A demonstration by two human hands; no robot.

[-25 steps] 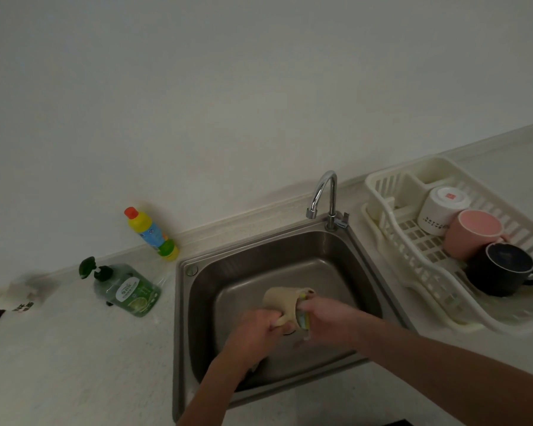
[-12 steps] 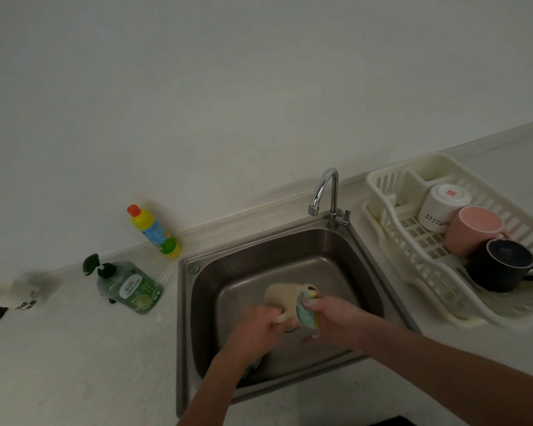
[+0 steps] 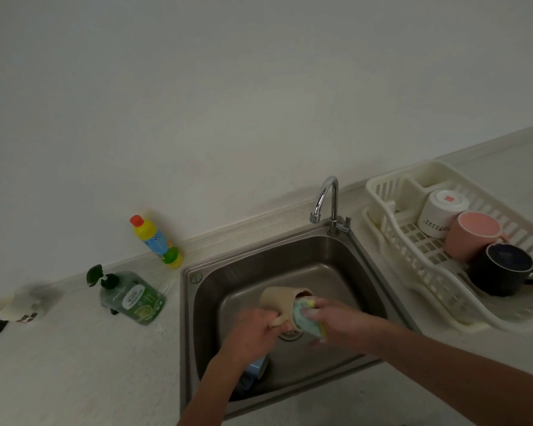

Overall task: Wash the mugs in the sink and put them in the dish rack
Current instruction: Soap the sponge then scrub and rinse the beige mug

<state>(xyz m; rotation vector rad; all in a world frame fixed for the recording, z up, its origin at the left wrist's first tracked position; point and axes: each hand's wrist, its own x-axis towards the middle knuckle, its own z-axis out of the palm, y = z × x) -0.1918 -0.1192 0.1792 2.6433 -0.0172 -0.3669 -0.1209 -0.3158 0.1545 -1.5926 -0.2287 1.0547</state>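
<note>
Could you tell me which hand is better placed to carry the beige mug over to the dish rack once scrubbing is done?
Left, probably: the left hand grips the beige mug, while the right hand holds the sponge.

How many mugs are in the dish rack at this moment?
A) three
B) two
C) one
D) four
A: the dish rack holds a white mug, a pink mug and a black mug, while the beige mug is over the sink, held by the left hand as the right hand presses a sponge to it.
</note>
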